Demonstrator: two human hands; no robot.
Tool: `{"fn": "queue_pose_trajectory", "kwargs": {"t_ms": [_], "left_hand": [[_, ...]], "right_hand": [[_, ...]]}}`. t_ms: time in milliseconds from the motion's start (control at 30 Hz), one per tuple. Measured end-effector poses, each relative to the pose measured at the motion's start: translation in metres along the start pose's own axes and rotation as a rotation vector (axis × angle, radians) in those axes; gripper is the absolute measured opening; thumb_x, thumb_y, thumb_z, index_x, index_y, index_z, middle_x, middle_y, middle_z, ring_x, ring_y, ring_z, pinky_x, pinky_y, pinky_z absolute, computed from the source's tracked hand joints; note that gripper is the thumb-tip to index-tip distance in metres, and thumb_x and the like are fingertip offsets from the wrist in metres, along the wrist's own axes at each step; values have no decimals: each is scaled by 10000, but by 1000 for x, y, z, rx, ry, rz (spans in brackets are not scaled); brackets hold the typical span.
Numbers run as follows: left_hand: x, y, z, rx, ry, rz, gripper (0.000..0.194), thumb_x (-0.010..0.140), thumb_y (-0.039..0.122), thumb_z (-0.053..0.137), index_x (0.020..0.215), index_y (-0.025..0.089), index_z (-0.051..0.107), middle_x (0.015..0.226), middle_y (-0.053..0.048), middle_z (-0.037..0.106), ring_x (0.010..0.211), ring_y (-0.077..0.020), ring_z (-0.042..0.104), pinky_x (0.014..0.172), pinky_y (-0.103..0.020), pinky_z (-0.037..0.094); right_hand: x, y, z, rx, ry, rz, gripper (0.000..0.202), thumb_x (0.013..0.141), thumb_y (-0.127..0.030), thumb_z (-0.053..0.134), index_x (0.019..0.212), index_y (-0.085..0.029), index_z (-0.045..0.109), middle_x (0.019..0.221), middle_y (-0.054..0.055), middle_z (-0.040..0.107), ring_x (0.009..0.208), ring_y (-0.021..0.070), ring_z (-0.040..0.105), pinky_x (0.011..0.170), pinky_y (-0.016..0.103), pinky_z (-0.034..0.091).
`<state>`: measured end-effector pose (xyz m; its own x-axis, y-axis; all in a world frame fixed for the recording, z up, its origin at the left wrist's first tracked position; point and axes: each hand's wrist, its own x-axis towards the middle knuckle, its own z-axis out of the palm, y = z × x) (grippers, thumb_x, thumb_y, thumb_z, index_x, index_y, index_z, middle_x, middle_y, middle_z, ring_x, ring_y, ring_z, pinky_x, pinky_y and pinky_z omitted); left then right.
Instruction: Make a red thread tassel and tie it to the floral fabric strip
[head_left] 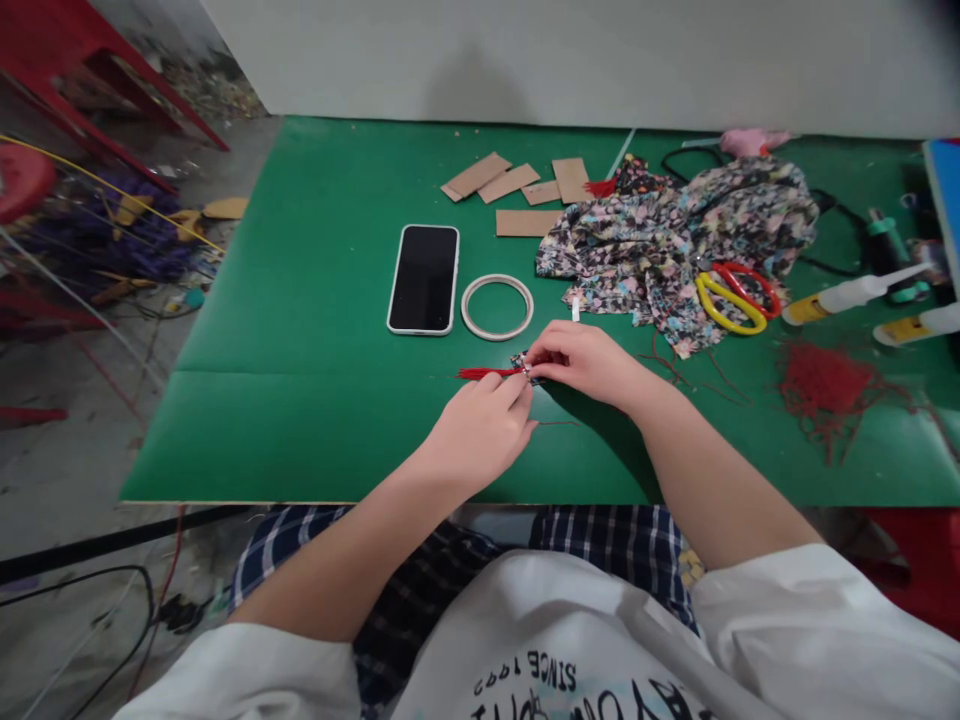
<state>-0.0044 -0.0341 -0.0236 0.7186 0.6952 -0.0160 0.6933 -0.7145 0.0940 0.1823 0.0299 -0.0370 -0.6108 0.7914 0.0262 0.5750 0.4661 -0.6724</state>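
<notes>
Near the front of the green table (pixel 315 420), both my hands meet over a small piece of dark floral cloth (pixel 517 358) with a red tassel (pixel 480 374) pointing left from it. My left hand (pixel 487 420) lies over the tassel's near side, its fingers closed at the join. From the right, my right hand (pixel 581 362) pinches the floral cloth, fingertips touching those of the left. Much of the cloth is hidden under the fingers. A thin red thread (pixel 559 423) trails on the table beside my left hand.
Beyond my hands lie a tape ring (pixel 466 310), a phone (pixel 424 280) and several cardboard strips (pixel 528 223). Floral fabric (pixel 630 240), scissors with yellow and red handles (pixel 731 303), glue bottles (pixel 840 297) and a red thread heap (pixel 825 385) are to the right.
</notes>
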Motion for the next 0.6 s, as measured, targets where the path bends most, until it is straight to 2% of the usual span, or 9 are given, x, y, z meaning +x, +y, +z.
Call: {"fn": "queue_pose_trajectory", "kwargs": {"t_ms": [267,600], "left_hand": [[0,0,1,-7,16,-1,384,902,274,377,1170,41,524,1157,-151,560,905,-236,529,762,-369,465],[1,0,0,-12,5,-7,389,899,286,384,1159,40,538,1123,-136,571,882,-241,527,753,-373,465]], "right_hand": [[4,-1,3,-38,88,35,102,815,-234,536,765,-177,604,722,15,589,674,120,520,619,235,385],[7,-2,5,-49,161,100,79,800,-211,528,753,-185,586,714,12,601,692,129,534,643,239,388]]}}
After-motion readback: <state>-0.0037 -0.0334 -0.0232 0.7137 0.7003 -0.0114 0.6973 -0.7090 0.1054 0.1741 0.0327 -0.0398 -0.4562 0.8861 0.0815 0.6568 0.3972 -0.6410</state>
